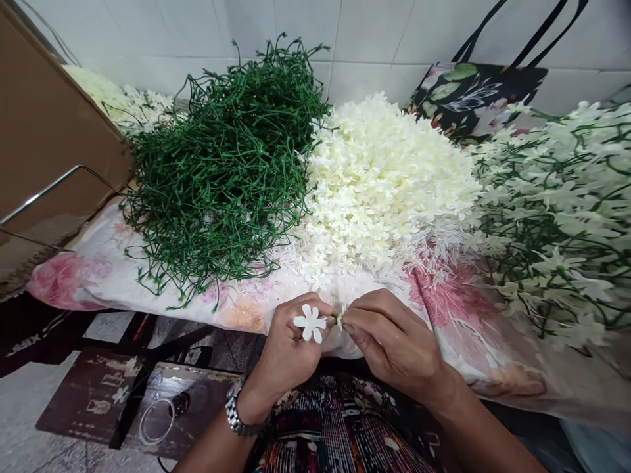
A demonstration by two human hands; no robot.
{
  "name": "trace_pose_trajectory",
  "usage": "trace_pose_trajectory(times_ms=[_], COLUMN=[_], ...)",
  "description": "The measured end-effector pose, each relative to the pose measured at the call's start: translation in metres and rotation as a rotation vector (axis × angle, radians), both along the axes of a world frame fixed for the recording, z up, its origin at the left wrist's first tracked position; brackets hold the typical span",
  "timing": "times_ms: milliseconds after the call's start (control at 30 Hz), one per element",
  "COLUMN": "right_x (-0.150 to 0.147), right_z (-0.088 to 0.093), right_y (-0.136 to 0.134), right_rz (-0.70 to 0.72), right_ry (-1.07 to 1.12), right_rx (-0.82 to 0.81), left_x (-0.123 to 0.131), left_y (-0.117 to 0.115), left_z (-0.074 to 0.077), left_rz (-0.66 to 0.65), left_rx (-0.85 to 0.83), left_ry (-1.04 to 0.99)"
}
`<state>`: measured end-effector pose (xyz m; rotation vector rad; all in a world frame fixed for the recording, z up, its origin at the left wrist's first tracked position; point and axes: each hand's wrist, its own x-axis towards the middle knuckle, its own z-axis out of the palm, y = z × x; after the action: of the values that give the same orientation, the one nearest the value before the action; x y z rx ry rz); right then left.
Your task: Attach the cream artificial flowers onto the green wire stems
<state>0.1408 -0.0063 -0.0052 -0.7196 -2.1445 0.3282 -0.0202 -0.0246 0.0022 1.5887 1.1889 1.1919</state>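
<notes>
My left hand is closed, and a white artificial flower with open petals sticks out of it. Its stem is hidden in my fist. Close beside it, my right hand pinches a second small pale blossom between thumb and fingers, near the left fingertips. Both hands are at the table's front edge, before my lap. Beyond them lie a tangled heap of green plastic stems on the left and a mound of loose cream-white blossoms in the middle.
Assembled white flowers on green stems are piled at the right. A floral tablecloth covers the table. A cardboard box stands at the left and a black floral bag at the back. Below left is a brown wooden board.
</notes>
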Motion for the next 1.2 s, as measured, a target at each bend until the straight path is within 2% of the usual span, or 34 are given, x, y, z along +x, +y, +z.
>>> trace_pose_trajectory(times_ms=[133,300,433,700,1200], right_x=[0.0,-0.003,-0.006,-0.012,-0.013], right_z=[0.009,0.013,0.011,-0.003,-0.01], right_y=[-0.003,-0.003,-0.003,0.001,0.004], right_rz=[-0.006,-0.024,-0.044,-0.118,-0.084], right_ry=[0.029,0.044,0.071,0.089,0.097], right_rx=[-0.106,-0.117,-0.148,-0.148,-0.185], left_x=[0.0,0.0,0.002,0.009,0.012], left_y=[-0.004,-0.009,-0.01,-0.002,0.003], left_z=[0.003,0.001,-0.006,-0.019,-0.024], left_rz=[0.048,0.068,0.059,0.136,0.168], left_rx=[0.112,0.17,0.184,0.208,0.198], left_ry=[0.075,0.13,0.145,0.124,0.131])
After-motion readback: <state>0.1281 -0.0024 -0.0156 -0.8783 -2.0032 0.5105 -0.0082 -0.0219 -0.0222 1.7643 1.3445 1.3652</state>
